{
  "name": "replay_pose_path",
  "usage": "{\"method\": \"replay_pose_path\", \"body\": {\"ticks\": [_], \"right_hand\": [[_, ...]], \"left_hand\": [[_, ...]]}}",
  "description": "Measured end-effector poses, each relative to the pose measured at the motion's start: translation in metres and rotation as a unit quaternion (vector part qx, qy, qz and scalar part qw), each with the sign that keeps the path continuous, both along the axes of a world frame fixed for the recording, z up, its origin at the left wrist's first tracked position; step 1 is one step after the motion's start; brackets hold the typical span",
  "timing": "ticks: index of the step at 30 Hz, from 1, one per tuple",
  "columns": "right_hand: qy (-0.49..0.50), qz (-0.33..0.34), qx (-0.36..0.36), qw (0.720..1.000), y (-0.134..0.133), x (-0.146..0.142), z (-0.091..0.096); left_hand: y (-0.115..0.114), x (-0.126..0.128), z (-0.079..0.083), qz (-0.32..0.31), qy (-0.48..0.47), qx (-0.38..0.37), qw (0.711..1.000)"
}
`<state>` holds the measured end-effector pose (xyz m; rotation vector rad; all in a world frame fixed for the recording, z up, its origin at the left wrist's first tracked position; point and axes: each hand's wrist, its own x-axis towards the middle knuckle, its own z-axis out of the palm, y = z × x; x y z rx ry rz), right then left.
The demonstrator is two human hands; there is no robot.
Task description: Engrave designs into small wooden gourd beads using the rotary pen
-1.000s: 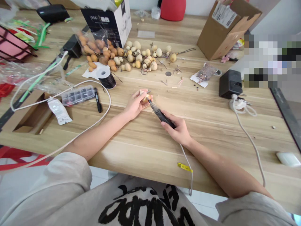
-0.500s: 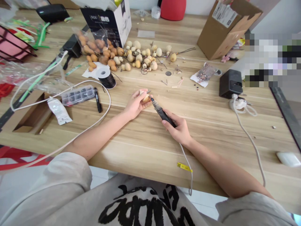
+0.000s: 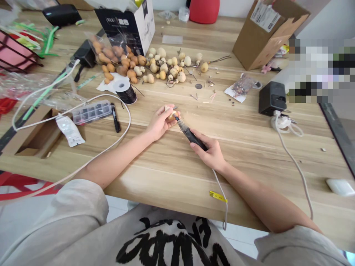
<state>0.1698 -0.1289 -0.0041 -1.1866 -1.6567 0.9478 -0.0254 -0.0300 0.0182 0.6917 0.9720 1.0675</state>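
Note:
My left hand (image 3: 160,123) is closed around a small pale gourd (image 3: 174,115), which the fingers partly hide. A thin dark bit of stem or wire sticks out by my fingertips. My right hand (image 3: 209,150) grips a black pen-shaped corded power tool (image 3: 191,136) with a see-through nose. The tool's dark tip meets the gourd's near side, though I cannot tell how deep it goes. A grey cord with a yellow tag (image 3: 217,196) runs down from the tool over the table's front edge. Beyond my hands lies a heap of pale gourds (image 3: 163,68).
Orange-brown gourds (image 3: 126,64) spill from a clear bag at back left. Left of my hands are a spool of black cord (image 3: 126,92), a marker (image 3: 115,118) and a compartment box (image 3: 93,112). A black adapter (image 3: 272,99) and a carton (image 3: 266,35) stand at right.
The tool's tip has moved slightly left and down against the gourd, with my right hand shifting a little. My left hand is nearly unmoved.

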Motion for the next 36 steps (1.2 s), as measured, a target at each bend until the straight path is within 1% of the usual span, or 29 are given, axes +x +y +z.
{"method": "replay_pose_path", "body": {"ticks": [2,7,13,18,23,29,33,36], "right_hand": [[-0.002,0.005,0.005,1.0,-0.0001,-0.0001,0.0001],[0.005,-0.015,-0.022,1.0,-0.0001,-0.0002,0.0007],[0.001,0.006,0.004,1.0,-0.0001,-0.0002,0.0015],[0.003,-0.014,-0.025,1.0,-0.0002,0.0003,0.0009],[-0.002,0.011,0.015,1.0,-0.0006,0.0002,0.0012],[0.006,-0.017,-0.011,1.0,-0.0006,-0.0005,0.0009],[-0.006,0.005,0.008,1.0,-0.0003,-0.0005,0.0017],[-0.004,0.0,0.005,1.0,-0.0004,-0.0003,0.0016]], "left_hand": [[-0.0001,0.0001,0.0001,-0.002,0.001,0.004,1.0],[-0.0002,0.0002,0.0005,0.003,-0.006,-0.002,1.0],[0.0002,0.0001,0.0,-0.001,-0.001,0.004,1.0],[0.0001,-0.0003,-0.0007,0.002,-0.001,-0.004,1.0],[-0.0006,0.0003,0.0009,0.002,0.002,0.004,1.0],[-0.0004,0.0006,0.002,0.005,-0.004,-0.007,1.0],[-0.0006,0.0012,0.0025,0.004,0.003,0.0,1.0],[-0.0011,0.001,0.0025,0.004,0.001,0.0,1.0]]}}
